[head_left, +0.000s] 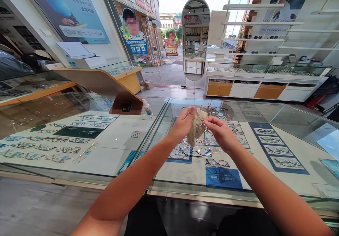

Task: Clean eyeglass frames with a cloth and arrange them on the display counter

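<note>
Item: pair of glasses [200, 115], thin-rimmed, held up between your two hands above the glass counter [182, 187].

Your left hand [184, 122]: closed on a beige cloth [192, 137], thumb uppermost; cloth bunched against the glasses, its lower end hanging free.

Your right hand [218, 128]: thumb and fingertips pinched together at the near side of the glasses; hands close to each other, not clasped.

Step in hand, by judgement: wiping, with the cloth at the lens area. The next move, if wiping goes on, calls for a steady right-hand pinch and light left-hand pressure, so that the slim frame does not bend.

Nearby: black glasses [217, 163] and a blue card [224, 177] in the counter below your hands; to the left, a spray bottle [147, 108], upright or nearly so, beside a slanted brown board [106, 84].

Hard to make out: much of the frame, covered by cloth and fingers; which lens the cloth touches; whether any left fingers grip the frame through the cloth. Clear rims blur into the display rows behind. Your upper arms are cut off at the lower edge.
</note>
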A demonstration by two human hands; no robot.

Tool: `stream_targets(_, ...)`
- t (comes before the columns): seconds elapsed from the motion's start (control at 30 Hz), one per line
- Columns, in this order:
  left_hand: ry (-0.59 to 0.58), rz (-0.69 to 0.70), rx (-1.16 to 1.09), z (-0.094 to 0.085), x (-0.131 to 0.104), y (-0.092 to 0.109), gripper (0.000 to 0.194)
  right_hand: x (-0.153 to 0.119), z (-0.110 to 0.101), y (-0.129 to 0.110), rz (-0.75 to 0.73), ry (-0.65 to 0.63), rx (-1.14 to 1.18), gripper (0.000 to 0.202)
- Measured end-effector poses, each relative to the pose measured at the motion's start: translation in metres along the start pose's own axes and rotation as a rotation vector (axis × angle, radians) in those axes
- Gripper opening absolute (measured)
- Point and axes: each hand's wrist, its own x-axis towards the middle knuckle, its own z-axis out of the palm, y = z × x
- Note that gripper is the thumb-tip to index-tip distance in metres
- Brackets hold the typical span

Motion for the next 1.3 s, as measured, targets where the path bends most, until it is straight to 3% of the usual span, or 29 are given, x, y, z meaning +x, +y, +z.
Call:
stream_targets(0.33,-0.122,-0.099,-0.062,-0.0014,0.0000,-0.0002,0.060,0.0017,-0.0031,0.0018,0.002,0.002,-0.001,0.028)
stream_targets(0.63,-0.133,-0.179,-0.137,-0.0037,0.0037,-0.0019,0.061,0.0027,-0.0037,0.0013,0.015,-0.003,-0.001,0.029)
stream_targets(1.3,-0.122,-0.132,-0.207,-0.0034,0.0050,-0.0034,0.057,0.0037,-0.0060,0.0094,0.024,-0.127,-0.063,0.030)
